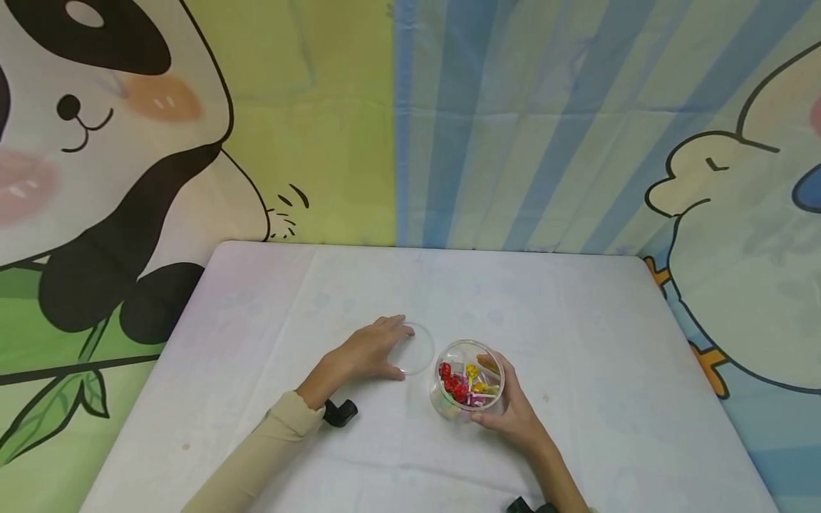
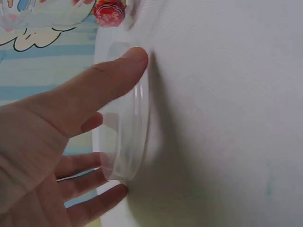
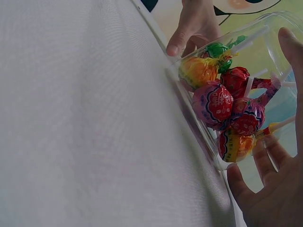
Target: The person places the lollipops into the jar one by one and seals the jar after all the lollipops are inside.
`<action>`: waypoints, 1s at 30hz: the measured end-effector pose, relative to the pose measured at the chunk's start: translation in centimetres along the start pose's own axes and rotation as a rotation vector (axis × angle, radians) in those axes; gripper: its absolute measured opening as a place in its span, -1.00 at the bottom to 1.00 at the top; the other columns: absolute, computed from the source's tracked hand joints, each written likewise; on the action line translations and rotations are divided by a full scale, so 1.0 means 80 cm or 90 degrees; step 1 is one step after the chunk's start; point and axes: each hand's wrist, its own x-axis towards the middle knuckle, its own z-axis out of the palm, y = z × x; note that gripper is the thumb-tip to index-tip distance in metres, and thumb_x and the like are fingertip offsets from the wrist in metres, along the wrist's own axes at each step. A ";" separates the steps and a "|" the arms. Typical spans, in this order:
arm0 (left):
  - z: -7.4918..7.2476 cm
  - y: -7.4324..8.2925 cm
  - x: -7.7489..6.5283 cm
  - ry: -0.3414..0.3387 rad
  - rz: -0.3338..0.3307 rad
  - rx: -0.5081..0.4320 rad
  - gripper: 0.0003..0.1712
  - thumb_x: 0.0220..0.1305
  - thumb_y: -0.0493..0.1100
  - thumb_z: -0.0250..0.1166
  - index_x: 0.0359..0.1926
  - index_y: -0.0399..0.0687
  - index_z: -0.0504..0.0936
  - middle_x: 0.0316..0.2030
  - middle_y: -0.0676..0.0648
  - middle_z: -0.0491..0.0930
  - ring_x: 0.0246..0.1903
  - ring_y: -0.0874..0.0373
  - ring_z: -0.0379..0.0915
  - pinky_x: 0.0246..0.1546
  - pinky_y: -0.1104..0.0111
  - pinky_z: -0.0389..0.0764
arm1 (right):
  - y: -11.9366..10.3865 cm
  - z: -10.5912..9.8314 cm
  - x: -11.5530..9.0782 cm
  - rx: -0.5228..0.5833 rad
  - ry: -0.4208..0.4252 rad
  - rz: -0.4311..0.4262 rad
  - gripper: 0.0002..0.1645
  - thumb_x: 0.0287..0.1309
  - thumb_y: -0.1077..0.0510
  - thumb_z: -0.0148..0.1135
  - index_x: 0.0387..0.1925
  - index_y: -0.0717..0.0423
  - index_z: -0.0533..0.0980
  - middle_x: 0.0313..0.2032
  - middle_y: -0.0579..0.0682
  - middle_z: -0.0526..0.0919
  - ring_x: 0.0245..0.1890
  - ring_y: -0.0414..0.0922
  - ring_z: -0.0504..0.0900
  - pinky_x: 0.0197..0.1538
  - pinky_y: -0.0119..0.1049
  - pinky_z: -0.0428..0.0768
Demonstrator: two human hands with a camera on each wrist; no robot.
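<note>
My right hand (image 1: 513,402) holds a clear, round plastic jar (image 1: 441,402) on the white-covered table, with its thumb and fingers around the side. Wrapped lollipops (image 3: 213,101) in red, pink, yellow and green lie inside; their white sticks show through the wall. The jar's mouth is uncovered. To its left, a clear round lid (image 1: 420,349) lies low over the cloth. My left hand (image 1: 375,349) is spread at the lid's left edge, thumb on the near side and fingers on the far side. In the left wrist view, the thumb tip overlaps the lid's rim (image 2: 139,127).
The white cloth (image 1: 577,342) covers the whole table around the hands. Behind the table hangs a backdrop (image 1: 513,128) with a panda and blue stripes. Dark wrist camera mounts (image 1: 340,413) sit below both hands.
</note>
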 end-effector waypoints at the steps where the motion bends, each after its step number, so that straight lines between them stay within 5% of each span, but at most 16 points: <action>1: 0.001 -0.002 0.001 0.003 0.005 -0.003 -0.13 -0.07 0.12 0.54 0.27 0.02 0.41 0.40 -0.23 0.25 0.34 -0.14 0.25 0.19 -0.02 0.47 | 0.000 0.000 0.000 0.000 0.000 -0.001 0.28 -0.25 0.13 0.51 0.46 -0.29 -0.02 0.42 0.12 0.22 0.46 -0.11 0.12 0.29 0.51 -0.03; 4: 0.002 -0.010 0.002 0.030 0.019 -0.013 -0.17 -0.05 0.11 0.52 0.25 0.01 0.44 0.37 -0.21 0.29 0.34 -0.13 0.23 0.25 0.03 0.42 | 0.000 0.000 0.000 0.004 0.001 -0.005 0.28 -0.25 0.14 0.52 0.46 -0.28 -0.02 0.42 0.12 0.23 0.44 -0.27 0.12 0.29 0.52 -0.04; 8: -0.013 -0.009 -0.003 0.121 0.039 -0.065 -0.21 -0.08 0.11 0.52 0.20 0.03 0.49 0.32 -0.17 0.36 0.32 -0.10 0.24 0.25 0.03 0.42 | 0.000 0.001 0.000 0.011 -0.002 -0.014 0.28 -0.25 0.16 0.51 0.47 -0.25 -0.02 0.41 0.14 0.23 0.41 -0.41 0.11 0.29 0.52 -0.06; 14: -0.046 0.048 -0.014 0.214 0.189 -0.135 -0.17 -0.15 0.13 0.57 0.20 0.06 0.52 0.29 -0.11 0.39 0.26 0.00 0.28 0.16 0.07 0.51 | 0.000 0.000 0.001 0.016 -0.001 -0.030 0.28 -0.26 0.18 0.51 0.47 -0.20 -0.01 0.40 0.16 0.25 0.37 -0.49 0.13 0.28 0.53 -0.05; 19: -0.042 0.090 -0.011 0.205 0.290 -0.061 -0.14 -0.21 0.22 0.56 0.18 0.07 0.55 0.25 -0.11 0.41 0.19 0.06 0.32 0.13 0.25 0.55 | 0.004 -0.001 0.003 0.032 -0.012 -0.055 0.30 -0.28 0.24 0.49 0.48 -0.15 -0.03 0.37 0.22 0.26 0.34 -0.35 0.22 0.29 0.47 0.00; 30: -0.025 0.106 0.000 0.167 0.318 -0.046 -0.13 -0.21 0.22 0.57 0.19 0.09 0.54 0.25 -0.13 0.40 0.19 0.08 0.30 0.14 0.30 0.54 | 0.007 -0.002 0.001 0.035 -0.016 -0.037 0.32 -0.27 0.25 0.48 0.48 -0.23 -0.06 0.39 0.18 0.23 0.29 -0.49 0.21 0.30 0.42 0.03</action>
